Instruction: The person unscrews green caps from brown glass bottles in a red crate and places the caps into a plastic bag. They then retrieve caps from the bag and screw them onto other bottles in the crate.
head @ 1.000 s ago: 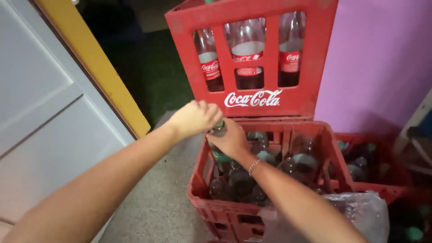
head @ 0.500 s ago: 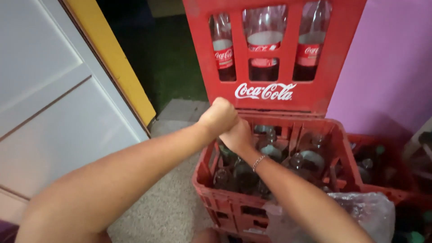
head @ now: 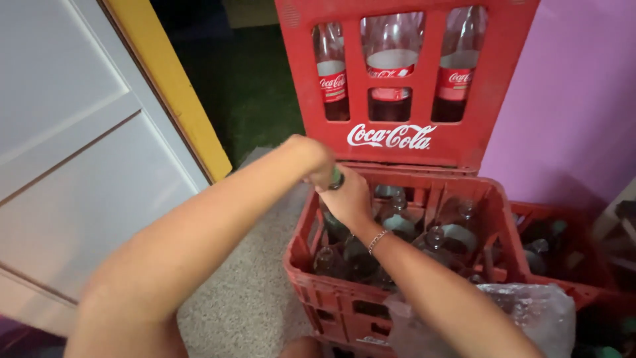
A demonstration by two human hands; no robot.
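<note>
My right hand (head: 348,199) grips the neck of a glass bottle standing in the far left corner of the open red crate (head: 301,265). My left hand (head: 311,159) is closed over the green cap (head: 337,178) on top of that bottle. The bottle's body is mostly hidden behind my hands. Several other clear and dark bottles (head: 397,222) stand upright in the crate's compartments.
A second red crate (head: 411,142) with bottles in it is stacked behind, against a pink wall (head: 570,99). Another red crate (head: 563,238) with bottles sits to the right. A clear plastic bag (head: 530,311) lies at the near right. A white door (head: 66,146) and yellow frame (head: 172,93) stand left.
My left hand has turned over the bottle top, and the green cap now shows beneath it. My left forearm has swung up and inward. The right hand stays on the neck.
</note>
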